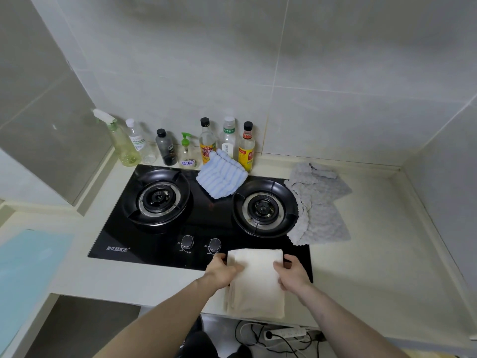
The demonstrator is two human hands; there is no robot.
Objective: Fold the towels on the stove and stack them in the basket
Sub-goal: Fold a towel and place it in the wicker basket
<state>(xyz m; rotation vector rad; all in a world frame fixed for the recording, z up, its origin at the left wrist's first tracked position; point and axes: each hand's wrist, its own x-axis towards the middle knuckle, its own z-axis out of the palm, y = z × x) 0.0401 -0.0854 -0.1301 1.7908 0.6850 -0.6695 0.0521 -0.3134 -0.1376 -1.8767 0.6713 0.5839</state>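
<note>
Both forearms are reaching forward from the bottom of the view and angling in toward each other over the front edge of the counter (366,267). The left hand (224,271) is lying on the left side of the cream towel (255,282), knuckles up, with its fingers curling over the towel's left edge and gripping it. The right hand (293,273) is mirroring it on the right side, fingers bent around the right edge and holding the cloth, thumb pointing inward across the top. The cream towel is lying folded into a tall rectangle, its far end resting on the front of the black stove (206,218) just beside the two knobs (201,244), its near end hanging a little past the counter edge. A blue striped towel (222,177) is sitting crumpled at the back of the stove between the two burners, touching the bottles (206,143) lined up along the tiled wall. A grey towel (318,202) is spreading loosely over the stove's right edge and onto the counter, just beside the right burner (264,209). A power strip (285,333) with cables is lying on the floor below the counter.
</note>
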